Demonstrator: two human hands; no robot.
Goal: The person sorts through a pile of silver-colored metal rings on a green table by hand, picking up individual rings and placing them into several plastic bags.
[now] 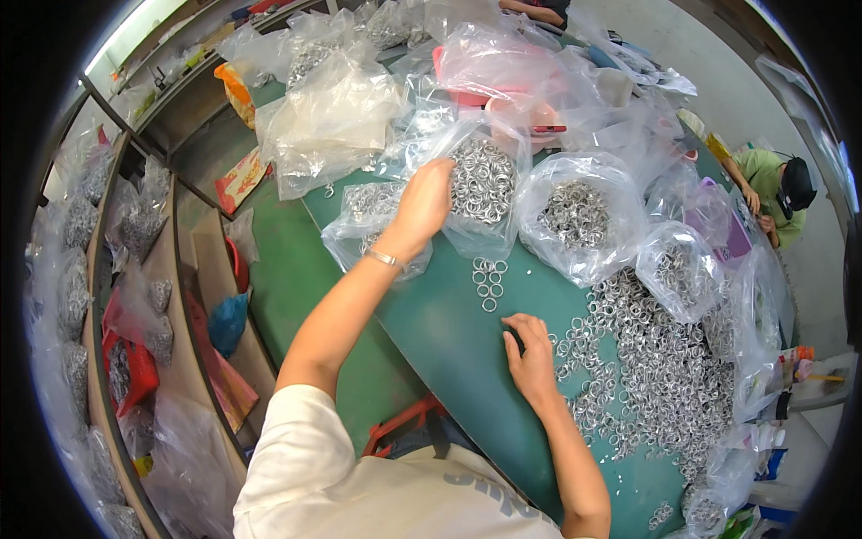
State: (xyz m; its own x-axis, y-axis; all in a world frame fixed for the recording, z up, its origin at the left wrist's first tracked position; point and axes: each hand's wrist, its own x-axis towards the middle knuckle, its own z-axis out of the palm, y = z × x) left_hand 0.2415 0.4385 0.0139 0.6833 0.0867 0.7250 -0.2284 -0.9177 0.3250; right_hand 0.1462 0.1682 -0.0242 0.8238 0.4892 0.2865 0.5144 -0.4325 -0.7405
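My left hand (426,199) is over the left rim of a clear plastic bag full of silver metal rings (482,184). Its fingers curl together, and their tips are hidden, so what they hold does not show. Below that bag, a small group of rings (489,278) lies in short rows on the green table (440,332). My right hand (532,355) rests near these rows, with thumb and forefinger apart and nothing visible between them. A large heap of loose rings (664,359) spreads to its right.
Another open bag of rings (575,214) stands right of the first, with a smaller bag (680,269) beside the heap. Pink basins (521,117) and plastic bags cover the far end. Shelves of bagged parts (135,359) line the left. A co-worker (777,193) sits at far right.
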